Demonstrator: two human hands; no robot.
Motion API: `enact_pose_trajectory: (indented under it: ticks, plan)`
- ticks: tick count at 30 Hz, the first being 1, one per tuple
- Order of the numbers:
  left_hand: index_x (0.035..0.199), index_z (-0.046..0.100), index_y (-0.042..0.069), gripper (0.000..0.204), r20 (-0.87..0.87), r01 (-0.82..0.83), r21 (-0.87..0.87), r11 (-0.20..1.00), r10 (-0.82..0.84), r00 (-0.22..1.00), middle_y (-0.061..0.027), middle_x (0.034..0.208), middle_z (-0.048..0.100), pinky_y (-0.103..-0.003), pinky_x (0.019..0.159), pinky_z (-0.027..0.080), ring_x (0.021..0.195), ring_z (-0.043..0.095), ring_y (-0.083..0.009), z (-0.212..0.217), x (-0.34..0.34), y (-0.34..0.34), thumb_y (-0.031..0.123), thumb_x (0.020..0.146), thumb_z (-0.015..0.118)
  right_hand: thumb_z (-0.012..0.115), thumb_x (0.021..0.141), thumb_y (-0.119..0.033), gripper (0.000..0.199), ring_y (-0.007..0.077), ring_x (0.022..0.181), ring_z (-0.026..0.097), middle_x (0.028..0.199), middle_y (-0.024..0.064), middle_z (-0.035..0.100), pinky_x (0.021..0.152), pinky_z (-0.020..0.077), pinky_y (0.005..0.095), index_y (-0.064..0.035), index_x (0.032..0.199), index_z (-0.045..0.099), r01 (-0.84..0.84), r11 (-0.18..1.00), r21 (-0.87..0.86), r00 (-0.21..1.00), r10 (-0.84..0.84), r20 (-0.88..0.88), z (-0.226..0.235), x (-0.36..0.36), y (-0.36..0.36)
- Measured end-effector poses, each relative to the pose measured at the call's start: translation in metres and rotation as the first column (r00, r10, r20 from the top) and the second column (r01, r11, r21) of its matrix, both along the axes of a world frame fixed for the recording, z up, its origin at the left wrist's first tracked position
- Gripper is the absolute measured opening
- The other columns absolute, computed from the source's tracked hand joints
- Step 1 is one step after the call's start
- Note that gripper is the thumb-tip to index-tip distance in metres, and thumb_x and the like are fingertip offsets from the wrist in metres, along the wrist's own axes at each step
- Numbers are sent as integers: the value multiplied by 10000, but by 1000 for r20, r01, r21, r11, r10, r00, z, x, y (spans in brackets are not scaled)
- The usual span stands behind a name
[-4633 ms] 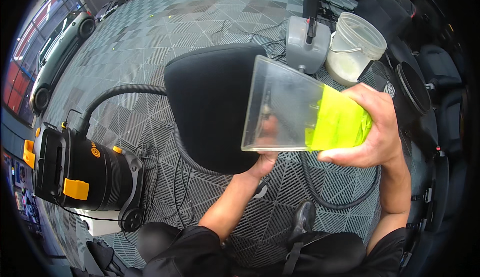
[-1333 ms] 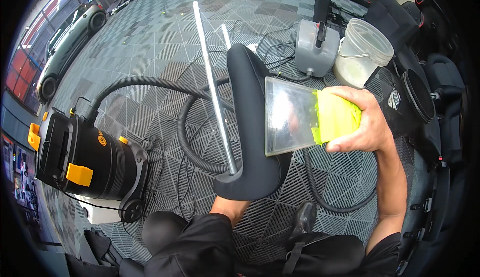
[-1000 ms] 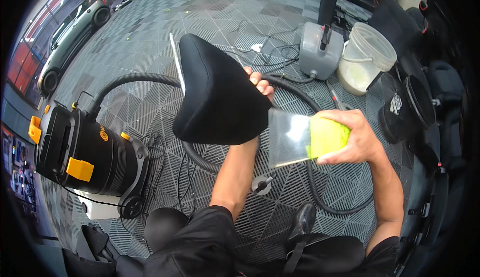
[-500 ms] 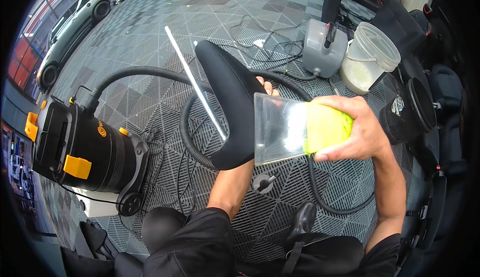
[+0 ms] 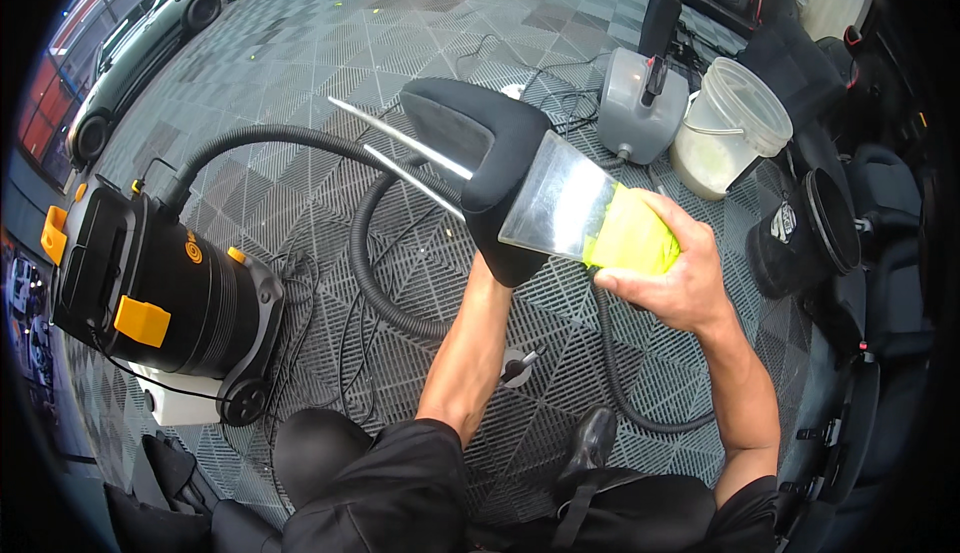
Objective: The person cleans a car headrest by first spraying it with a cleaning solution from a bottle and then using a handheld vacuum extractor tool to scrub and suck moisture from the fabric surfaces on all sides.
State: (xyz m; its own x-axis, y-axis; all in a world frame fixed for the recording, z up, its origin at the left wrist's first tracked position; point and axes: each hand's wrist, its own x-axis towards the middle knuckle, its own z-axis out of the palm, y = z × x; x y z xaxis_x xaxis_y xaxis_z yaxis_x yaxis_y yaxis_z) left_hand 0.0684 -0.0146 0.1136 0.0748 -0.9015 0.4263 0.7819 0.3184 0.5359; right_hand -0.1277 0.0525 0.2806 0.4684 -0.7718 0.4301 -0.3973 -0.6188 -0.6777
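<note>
In the middle of the view, my left hand (image 5: 486,275) holds up a black car headrest (image 5: 490,188) from underneath; its fingers are hidden behind it. Two bare metal posts (image 5: 398,137) stick out of the headrest toward the upper left, and its hollowed side shows. My right hand (image 5: 690,271) is wrapped round the bright yellow-green covered neck of a clear plastic vacuum nozzle (image 5: 560,198). The nozzle's wide flat mouth lies along the right side of the headrest and looks to be touching it.
A black vacuum cleaner (image 5: 170,273) with yellow latches stands left, its ribbed hose (image 5: 362,253) looping across the tiled floor. Back right are a grey machine (image 5: 642,103), a translucent bucket (image 5: 725,133) and a black bucket (image 5: 800,238). Car seats (image 5: 890,293) line the right; cables trail about.
The headrest has turned, so its hollow side and both posts now show. The nozzle has tilted and moved slightly left and down with my right hand. My left fingers have gone out of sight.
</note>
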Motion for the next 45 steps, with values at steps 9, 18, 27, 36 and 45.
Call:
enact_pose_trajectory:
  ticks: [9, 18, 27, 36, 45]
  plan:
    - [924, 660, 12, 211, -460, 19, 400, 916, 183, 869, -114, 923, 677, -387, 831, 576, 879, 680, -267, -14, 43, -30, 155, 788, 584, 964, 653, -270, 802, 229, 945, 753, 1065, 165, 746, 871, 592, 335, 54, 1290, 599, 7, 998, -65, 1000, -9, -27, -12, -8, 7]
    - [658, 623, -12, 42, 58, -345, 285, 894, 343, 937, -68, 636, 616, -282, 548, 512, 548, 612, -182, 22, 111, -27, -39, 689, 630, 978, 625, -299, 844, 150, 942, 672, 1089, 106, 693, 878, 555, 304, 44, 1296, 597, 106, 994, 23, 992, -107, 73, 5, -59, -6]
    - [879, 679, -94, 311, 319, 72, 467, 882, -243, 916, -208, 837, 725, -381, 677, 649, 695, 733, -296, 84, 177, -52, 89, 651, 571, 983, 596, -350, 866, 165, 925, 674, 1065, 90, 702, 868, 540, 296, 35, 1278, 614, 23, 991, -129, 999, -27, -33, 37, -68, -20]
    - [873, 577, 32, 191, 691, -287, 343, 894, -33, 722, -73, 766, 623, -302, 596, 555, 622, 616, -152, 154, 196, -19, 0, 699, 649, 950, 677, -300, 737, 198, 894, 726, 1009, 120, 729, 820, 576, 310, 23, 1254, 623, 77, 965, -253, 988, -107, -109, 35, -33, -43]
    - [996, 612, 34, 298, 920, -419, 314, 852, -164, 356, -42, 810, 632, -276, 613, 549, 660, 630, -126, 199, 221, 30, 18, 711, 699, 900, 711, -454, 702, 308, 887, 748, 999, 127, 748, 769, 608, 380, -52, 1224, 637, 78, 904, -421, 969, -168, -180, -8, 0, -54]
